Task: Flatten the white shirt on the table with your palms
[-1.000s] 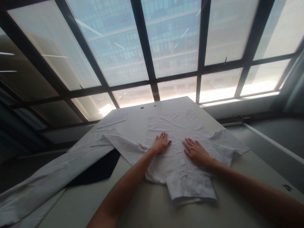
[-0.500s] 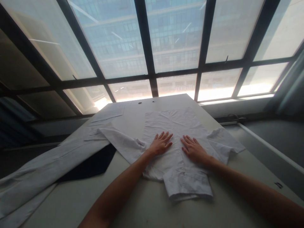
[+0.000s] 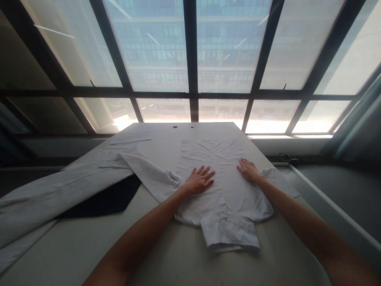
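Observation:
A white shirt [image 3: 212, 159] lies spread on the table, its collar [image 3: 230, 234] toward me. My left hand [image 3: 200, 180] rests flat on the middle of the shirt with the fingers spread. Out near the shirt's right side, my right hand [image 3: 249, 170] lies palm down on the cloth, its fingers stretched out. The left sleeve [image 3: 149, 172] extends across the table toward other white cloth. Part of the right sleeve [image 3: 279, 180] shows beyond my right forearm, which hides some of it.
The white table [image 3: 160, 254] reaches toward large windows [image 3: 159, 47]. On the left lie more white cloth [image 3: 59, 190] and a dark navy piece [image 3: 104, 198]. White sheets [image 3: 133, 137] lie at the far left. A pale rail [image 3: 333, 204] runs along the right.
My right hand has slid outward to the right and a little away from me, and the cloth there lies smoother. My left hand stays in about the same place. The view has levelled.

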